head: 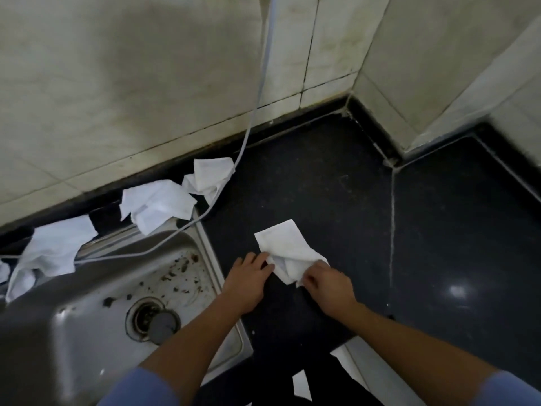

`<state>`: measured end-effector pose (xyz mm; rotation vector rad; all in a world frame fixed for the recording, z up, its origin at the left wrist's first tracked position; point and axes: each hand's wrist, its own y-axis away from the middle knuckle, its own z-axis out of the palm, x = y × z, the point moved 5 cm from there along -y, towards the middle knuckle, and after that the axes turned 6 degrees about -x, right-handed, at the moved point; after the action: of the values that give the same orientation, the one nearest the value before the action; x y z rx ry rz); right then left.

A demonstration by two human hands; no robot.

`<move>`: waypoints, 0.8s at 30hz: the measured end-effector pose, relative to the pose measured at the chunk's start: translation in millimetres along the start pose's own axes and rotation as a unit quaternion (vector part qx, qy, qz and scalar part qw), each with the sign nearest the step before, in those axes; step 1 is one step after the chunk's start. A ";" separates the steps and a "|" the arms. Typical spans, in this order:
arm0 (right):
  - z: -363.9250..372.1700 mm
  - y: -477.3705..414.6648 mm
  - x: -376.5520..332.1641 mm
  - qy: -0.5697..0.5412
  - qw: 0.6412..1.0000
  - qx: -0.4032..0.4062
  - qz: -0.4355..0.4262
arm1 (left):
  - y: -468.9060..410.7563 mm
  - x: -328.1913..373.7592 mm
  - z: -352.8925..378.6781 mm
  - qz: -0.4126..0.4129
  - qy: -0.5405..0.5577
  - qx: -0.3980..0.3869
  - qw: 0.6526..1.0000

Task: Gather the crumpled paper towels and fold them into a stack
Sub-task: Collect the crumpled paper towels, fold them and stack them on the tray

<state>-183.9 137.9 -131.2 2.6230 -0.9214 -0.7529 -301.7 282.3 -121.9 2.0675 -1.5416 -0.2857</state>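
Observation:
A white paper towel (285, 247), partly flattened, lies on the black countertop (322, 186) in front of me. My left hand (248, 284) pinches its near left edge. My right hand (328, 284) pinches the crumpled near right corner. Three more crumpled white towels sit along the back wall: one (209, 175) beside the cable, one (156, 205) at the sink's back corner, and one (51, 250) draped over the sink's back rim at the left.
A dirty steel sink (96, 312) with a drain lies at the left. A grey cable (257, 112) hangs down the tiled wall and runs across the sink rim. The wall corner juts in at the right. The counter's front edge is near my arms.

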 end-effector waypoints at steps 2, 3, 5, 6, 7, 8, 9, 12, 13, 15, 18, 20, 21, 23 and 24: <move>-19.4 1.9 23.3 -0.105 0.991 0.028 0.081 | 2.5 4.6 1.2 -0.013 0.001 -0.004 1.000; -29.8 6.0 40.1 -0.147 0.979 0.058 0.129 | 4.0 6.5 2.1 -0.023 0.004 -0.005 1.000; -43.6 15.8 78.0 -0.189 0.953 0.094 0.217 | 5.5 9.7 4.0 -0.040 0.004 -0.012 0.999; -45.2 20.6 95.1 -0.189 0.945 0.080 0.254 | 5.8 11.3 4.4 -0.045 0.000 -0.018 0.999; -44.4 26.0 109.5 -0.171 0.943 0.047 0.281 | 5.9 12.9 3.9 -0.048 -0.003 -0.022 0.999; -44.0 30.2 118.7 -0.141 0.946 0.011 0.291 | 5.7 14.3 2.6 -0.050 -0.003 -0.023 0.998; -45.6 32.6 123.7 -0.111 0.951 -0.011 0.289 | 5.3 15.1 1.1 -0.053 -0.001 -0.021 0.998; -64.4 28.0 110.7 -0.079 0.977 0.047 0.192 | 5.5 17.4 -1.3 -0.066 -0.003 -0.042 0.997; -70.8 23.4 96.1 -0.081 0.985 0.075 0.130 | 5.8 18.3 -1.2 -0.071 -0.005 -0.053 0.996; -75.4 11.0 56.6 -0.039 0.996 0.076 0.007 | 6.8 20.3 -2.3 -0.079 -0.007 -0.069 0.994; -51.4 -17.4 16.4 0.094 0.990 -0.038 -0.101 | 8.0 22.2 -3.6 -0.091 -0.012 -0.093 0.991; -54.0 -41.0 14.9 0.103 0.990 -0.037 -0.094 | 7.9 22.7 -2.4 -0.101 -0.018 -0.110 0.989; -65.1 -53.6 18.5 0.047 0.997 0.002 -0.065 | 7.4 23.1 -1.9 -0.104 -0.018 -0.115 0.988; -91.3 -80.7 38.9 -0.063 0.995 0.079 0.017 | 6.6 23.9 -1.6 -0.108 -0.014 -0.119 0.987; -101.0 -94.5 51.6 -0.073 0.992 0.092 0.055 | 6.3 24.1 -1.4 -0.109 -0.011 -0.121 0.987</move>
<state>-46.3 184.3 -104.8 2.6740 -1.2195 -0.8799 -298.4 258.9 -113.9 2.0424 -1.2255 -0.5499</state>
